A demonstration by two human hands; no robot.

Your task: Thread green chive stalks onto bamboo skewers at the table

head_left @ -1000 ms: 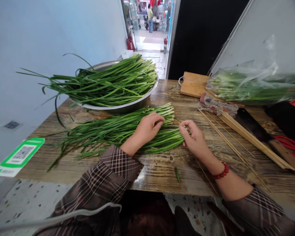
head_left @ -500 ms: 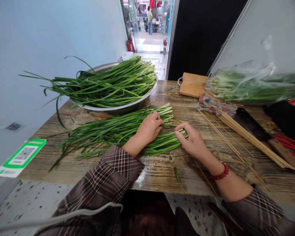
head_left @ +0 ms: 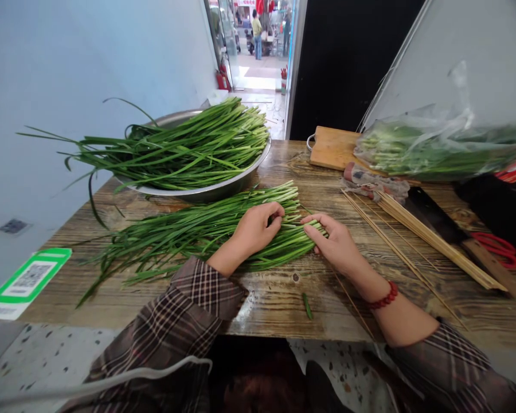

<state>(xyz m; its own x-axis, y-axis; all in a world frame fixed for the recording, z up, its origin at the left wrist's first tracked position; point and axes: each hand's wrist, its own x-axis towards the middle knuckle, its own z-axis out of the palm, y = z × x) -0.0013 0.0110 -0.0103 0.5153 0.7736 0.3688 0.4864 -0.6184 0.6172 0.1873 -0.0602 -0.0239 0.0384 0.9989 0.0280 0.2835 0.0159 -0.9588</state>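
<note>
A loose pile of garlic chives (head_left: 189, 221) lies across the table, pale cut ends to the right. My left hand (head_left: 260, 226) rests over the pile near those ends, thumb and forefinger curled together; what is between the fingertips, if anything, I cannot make out. Around the stem ends of the nearer bunch, my right hand (head_left: 335, 244) is closed, thumb on the near side. A red bead bracelet (head_left: 386, 296) circles the right wrist. Behind the pile, a metal basin (head_left: 223, 192) is heaped with more chives.
Bamboo skewers (head_left: 438, 238) lie at the right beside a knife (head_left: 438, 215) and red-handled scissors (head_left: 496, 248). Behind them are a wooden cutting board (head_left: 333, 148) and a plastic bag of greens (head_left: 438, 149). A green code card (head_left: 30, 281) sits at the left edge.
My left hand has turned slightly, its thumb and forefinger now curled together more visibly. My right hand stays at the stem ends. The whole view has shifted a little.
</note>
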